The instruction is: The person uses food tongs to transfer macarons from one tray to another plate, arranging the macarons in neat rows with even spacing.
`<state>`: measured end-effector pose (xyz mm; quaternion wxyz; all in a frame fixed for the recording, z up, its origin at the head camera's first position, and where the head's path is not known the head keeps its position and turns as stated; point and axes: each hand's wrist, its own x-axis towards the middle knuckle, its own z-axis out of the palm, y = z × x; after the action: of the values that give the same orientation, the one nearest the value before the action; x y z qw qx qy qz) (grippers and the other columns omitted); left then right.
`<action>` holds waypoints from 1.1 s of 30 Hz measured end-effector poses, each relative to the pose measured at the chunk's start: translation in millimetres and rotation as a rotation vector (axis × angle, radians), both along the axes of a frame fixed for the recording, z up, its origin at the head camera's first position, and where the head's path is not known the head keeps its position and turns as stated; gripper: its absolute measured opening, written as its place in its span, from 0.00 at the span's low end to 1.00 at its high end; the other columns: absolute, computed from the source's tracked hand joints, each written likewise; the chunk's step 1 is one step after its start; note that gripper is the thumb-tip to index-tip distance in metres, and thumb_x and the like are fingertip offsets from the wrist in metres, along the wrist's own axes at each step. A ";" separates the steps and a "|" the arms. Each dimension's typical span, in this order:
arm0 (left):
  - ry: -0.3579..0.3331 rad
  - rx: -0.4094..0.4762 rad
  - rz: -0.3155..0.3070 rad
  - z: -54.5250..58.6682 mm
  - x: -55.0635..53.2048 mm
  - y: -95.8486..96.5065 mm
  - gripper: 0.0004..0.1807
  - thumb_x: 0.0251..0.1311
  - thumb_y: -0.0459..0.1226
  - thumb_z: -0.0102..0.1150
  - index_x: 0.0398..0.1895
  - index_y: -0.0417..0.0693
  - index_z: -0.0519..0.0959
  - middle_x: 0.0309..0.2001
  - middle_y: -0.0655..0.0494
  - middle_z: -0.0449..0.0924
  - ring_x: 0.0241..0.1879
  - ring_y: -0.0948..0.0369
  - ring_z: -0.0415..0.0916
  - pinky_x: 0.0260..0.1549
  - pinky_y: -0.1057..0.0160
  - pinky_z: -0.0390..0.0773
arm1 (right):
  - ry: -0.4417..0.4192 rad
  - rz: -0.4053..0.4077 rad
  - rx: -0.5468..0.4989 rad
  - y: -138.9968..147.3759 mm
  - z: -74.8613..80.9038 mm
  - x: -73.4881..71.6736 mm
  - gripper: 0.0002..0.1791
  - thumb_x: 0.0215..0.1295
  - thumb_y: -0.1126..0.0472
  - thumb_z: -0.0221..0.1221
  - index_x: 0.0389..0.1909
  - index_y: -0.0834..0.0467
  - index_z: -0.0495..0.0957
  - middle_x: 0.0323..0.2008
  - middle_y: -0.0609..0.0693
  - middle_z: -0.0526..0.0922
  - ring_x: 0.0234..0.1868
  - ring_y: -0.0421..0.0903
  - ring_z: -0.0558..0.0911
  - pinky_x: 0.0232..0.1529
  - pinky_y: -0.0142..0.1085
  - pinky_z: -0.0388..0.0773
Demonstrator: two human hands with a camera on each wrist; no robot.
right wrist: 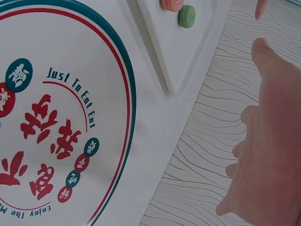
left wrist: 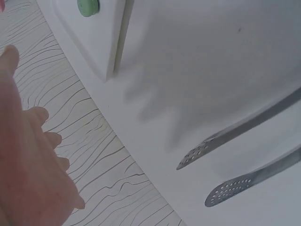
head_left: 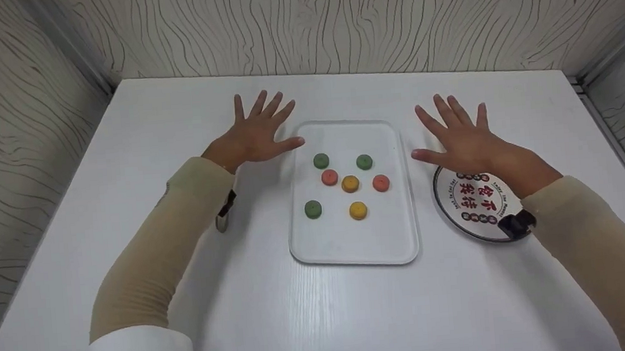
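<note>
My left hand (head_left: 256, 135) is spread wide in the air beside the white tray (head_left: 351, 248), its thumb overlapping the tray's left edge in the head view. Fingers fanned, my right hand (head_left: 466, 141) hovers over the far part of a round plate (head_left: 479, 198) with red lettering. Neither hand holds anything. On the tray lie several small macarons: green (head_left: 364, 162), pink (head_left: 381, 183) and yellow (head_left: 358, 210). The left wrist view shows metal tongs (left wrist: 230, 189) with perforated tips on the table; in the head view the left forearm mostly covers them.
The white table (head_left: 279, 323) carries the tray in the middle and the plate to its right. A wood-grain patterned wall (head_left: 306, 25) rises behind the far edge, with similar panels on both sides.
</note>
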<state>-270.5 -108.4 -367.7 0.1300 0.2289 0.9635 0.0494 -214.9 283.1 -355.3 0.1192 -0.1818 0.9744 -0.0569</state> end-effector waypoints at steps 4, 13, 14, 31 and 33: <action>0.005 -0.003 -0.014 3.0 8.3 -5.6 0.49 0.69 0.71 0.34 0.84 0.58 0.38 0.83 0.50 0.30 0.80 0.47 0.21 0.68 0.31 0.18 | -0.011 -0.003 -0.005 10.3 1.1 9.0 0.51 0.73 0.29 0.46 0.83 0.53 0.37 0.80 0.65 0.29 0.79 0.67 0.29 0.65 0.74 0.19; 0.001 0.017 -0.029 3.2 22.5 -19.9 0.49 0.70 0.69 0.37 0.84 0.57 0.38 0.83 0.49 0.30 0.80 0.47 0.22 0.68 0.31 0.18 | -0.009 0.005 0.012 28.4 -3.2 27.8 0.52 0.72 0.29 0.47 0.83 0.53 0.37 0.80 0.67 0.30 0.79 0.67 0.30 0.65 0.75 0.20; 0.003 0.020 -0.029 2.5 24.3 -21.5 0.49 0.70 0.69 0.37 0.84 0.56 0.38 0.83 0.49 0.31 0.80 0.46 0.22 0.68 0.31 0.18 | -0.007 0.003 0.009 29.7 -3.7 29.8 0.52 0.72 0.29 0.47 0.83 0.53 0.37 0.80 0.66 0.30 0.79 0.66 0.30 0.65 0.74 0.20; 0.002 0.052 0.016 -15.8 54.1 -56.4 0.53 0.67 0.73 0.36 0.84 0.54 0.38 0.83 0.47 0.29 0.80 0.45 0.23 0.67 0.30 0.18 | -0.038 -0.040 -0.093 66.3 -26.5 67.6 0.50 0.75 0.35 0.50 0.83 0.55 0.37 0.80 0.67 0.29 0.79 0.65 0.28 0.64 0.73 0.15; 0.002 0.052 0.031 -17.8 58.8 -61.9 0.52 0.69 0.70 0.38 0.84 0.52 0.37 0.82 0.45 0.28 0.80 0.44 0.22 0.66 0.29 0.18 | -0.039 -0.046 -0.099 70.5 -29.4 71.0 0.50 0.75 0.36 0.51 0.83 0.55 0.37 0.80 0.67 0.29 0.79 0.66 0.28 0.64 0.73 0.15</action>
<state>-211.7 -170.3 -385.6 0.1220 0.2173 0.9654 0.0763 -143.9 353.6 -384.7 0.1274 -0.1637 0.9719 -0.1113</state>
